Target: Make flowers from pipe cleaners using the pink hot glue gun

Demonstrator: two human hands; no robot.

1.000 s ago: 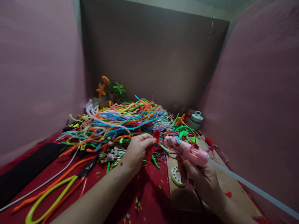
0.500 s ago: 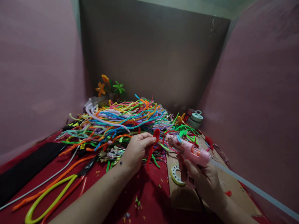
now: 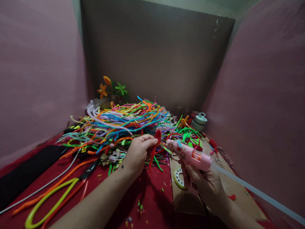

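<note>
As L hand [image 3: 138,154] pinched red strip [image 3: 158,135] upright, R hand [image 3: 211,184] wrapped fingers rnd glue gun [image 3: 195,158], prob keeping nozzle [image 3: 169,143] steady

The right hand [image 3: 209,186] hides most of the pink glue gun's [image 3: 196,157] handle; the left hand's [image 3: 138,154] fingers cover part of the red fuzzy piece [image 3: 158,136]. The frame's right edge cuts off the long translucent stick [image 3: 257,190]; its left edge, the black strip [image 3: 30,170].
</note>
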